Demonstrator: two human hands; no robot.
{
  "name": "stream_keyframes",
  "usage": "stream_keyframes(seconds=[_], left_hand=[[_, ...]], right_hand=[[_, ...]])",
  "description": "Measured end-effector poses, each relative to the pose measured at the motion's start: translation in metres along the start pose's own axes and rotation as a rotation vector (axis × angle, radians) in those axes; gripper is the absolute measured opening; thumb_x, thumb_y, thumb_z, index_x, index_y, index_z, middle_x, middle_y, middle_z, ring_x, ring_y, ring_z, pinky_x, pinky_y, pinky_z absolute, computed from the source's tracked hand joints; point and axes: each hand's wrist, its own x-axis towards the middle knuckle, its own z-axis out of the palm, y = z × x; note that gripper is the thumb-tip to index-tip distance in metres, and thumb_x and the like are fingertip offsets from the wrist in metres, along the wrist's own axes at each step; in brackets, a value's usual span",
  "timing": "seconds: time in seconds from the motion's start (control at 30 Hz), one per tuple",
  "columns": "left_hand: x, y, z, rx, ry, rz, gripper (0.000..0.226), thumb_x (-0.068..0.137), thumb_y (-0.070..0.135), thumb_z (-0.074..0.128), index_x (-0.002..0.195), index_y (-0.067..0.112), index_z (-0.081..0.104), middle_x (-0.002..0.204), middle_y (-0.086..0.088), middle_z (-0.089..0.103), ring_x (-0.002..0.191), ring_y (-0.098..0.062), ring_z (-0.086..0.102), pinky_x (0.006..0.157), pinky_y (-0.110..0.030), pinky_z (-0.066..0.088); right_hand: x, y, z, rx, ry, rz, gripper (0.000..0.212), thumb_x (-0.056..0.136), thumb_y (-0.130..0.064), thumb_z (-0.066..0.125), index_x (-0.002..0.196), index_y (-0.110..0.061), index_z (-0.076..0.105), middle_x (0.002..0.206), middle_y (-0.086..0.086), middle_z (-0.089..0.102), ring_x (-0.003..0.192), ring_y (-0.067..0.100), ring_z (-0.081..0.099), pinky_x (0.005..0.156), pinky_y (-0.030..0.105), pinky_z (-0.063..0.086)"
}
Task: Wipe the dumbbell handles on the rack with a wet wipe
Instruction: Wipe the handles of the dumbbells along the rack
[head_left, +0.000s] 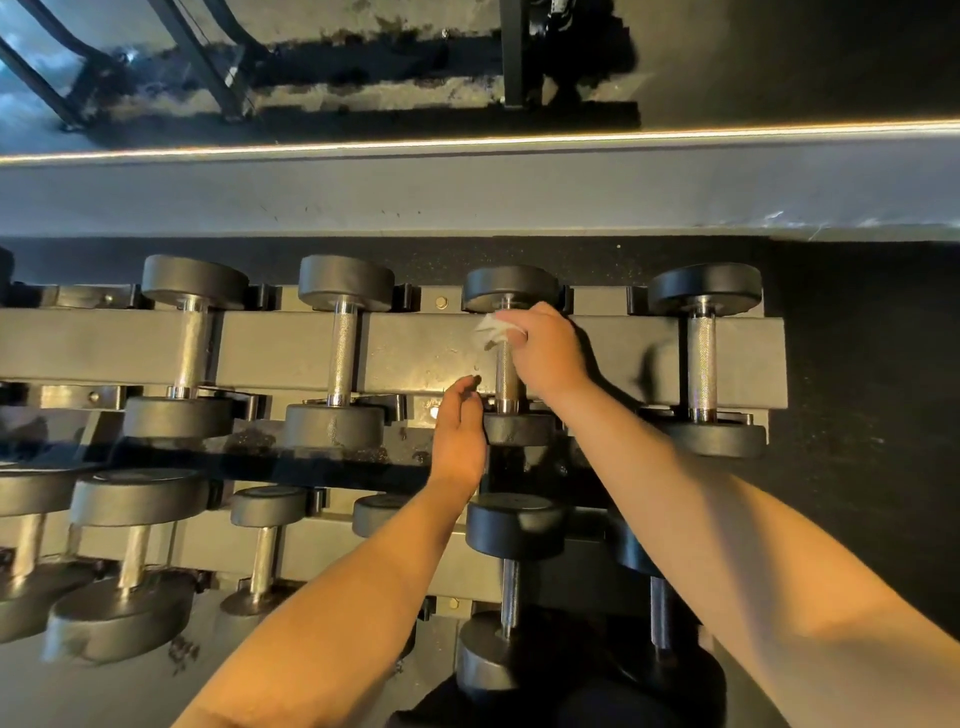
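Note:
Several black dumbbells with metal handles lie across the top row of the rack (415, 353). My right hand (545, 348) grips a white wet wipe (493, 330) wrapped round the far end of the third dumbbell's handle (506, 376). My left hand (460, 431) hovers just left of that handle's near end, fingers loosely curled and holding nothing. Bare handles show on the dumbbell to the left (342, 353) and on the one to the right (701, 358).
A lower row of dumbbells (511, 571) sits nearer to me, under my forearms. Behind the rack runs a grey wall base (467, 197) with a mirror above it. Black rubber floor (872, 364) lies to the right of the rack.

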Motion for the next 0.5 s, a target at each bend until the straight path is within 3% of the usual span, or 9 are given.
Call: stream_keyframes(seconds=[0.17, 0.27, 0.33, 0.43, 0.5], left_hand=[[0.003, 0.002, -0.005, 0.034, -0.046, 0.027, 0.041, 0.109, 0.024, 0.032, 0.149, 0.03, 0.039, 0.142, 0.005, 0.051, 0.126, -0.01, 0.048, 0.088, -0.011, 0.035], [0.0, 0.002, -0.005, 0.036, -0.06, 0.061, 0.041, 0.11, 0.025, 0.031, 0.149, 0.034, 0.038, 0.145, 0.003, 0.048, 0.129, -0.013, 0.046, 0.104, -0.023, 0.035], [0.001, 0.001, -0.008, 0.063, -0.053, 0.116, 0.039, 0.11, 0.026, 0.033, 0.147, 0.034, 0.043, 0.143, 0.002, 0.049, 0.129, -0.012, 0.047, 0.111, -0.029, 0.036], [0.003, 0.006, -0.016, 0.227, -0.054, 0.324, 0.032, 0.108, 0.021, 0.042, 0.136, 0.026, 0.057, 0.127, 0.007, 0.054, 0.116, 0.008, 0.048, 0.104, -0.012, 0.035], [0.004, 0.013, -0.023, 0.261, -0.117, 0.366, 0.026, 0.107, 0.02, 0.045, 0.126, 0.027, 0.062, 0.119, 0.014, 0.058, 0.11, 0.014, 0.05, 0.096, -0.007, 0.036]], right_hand=[[-0.034, 0.008, 0.006, -0.22, -0.148, -0.01, 0.038, 0.098, -0.009, 0.049, 0.12, -0.029, 0.072, 0.116, 0.002, 0.058, 0.111, 0.025, 0.051, 0.098, 0.04, 0.042], [-0.045, 0.008, 0.002, -0.239, -0.276, 0.069, 0.03, 0.1, -0.021, 0.052, 0.113, -0.035, 0.075, 0.12, 0.0, 0.062, 0.115, 0.026, 0.052, 0.103, 0.044, 0.042], [-0.047, 0.004, -0.002, -0.152, -0.35, 0.188, 0.027, 0.1, -0.025, 0.053, 0.108, -0.031, 0.078, 0.122, 0.0, 0.067, 0.112, 0.023, 0.058, 0.101, 0.04, 0.048], [-0.051, -0.005, -0.008, 0.073, -0.377, 0.297, 0.023, 0.097, -0.02, 0.057, 0.103, -0.02, 0.079, 0.111, 0.003, 0.072, 0.103, 0.019, 0.063, 0.093, 0.032, 0.052], [-0.057, -0.011, -0.009, 0.216, -0.362, 0.288, 0.023, 0.096, -0.015, 0.056, 0.099, -0.017, 0.078, 0.106, 0.005, 0.072, 0.102, 0.019, 0.064, 0.092, 0.031, 0.05]])
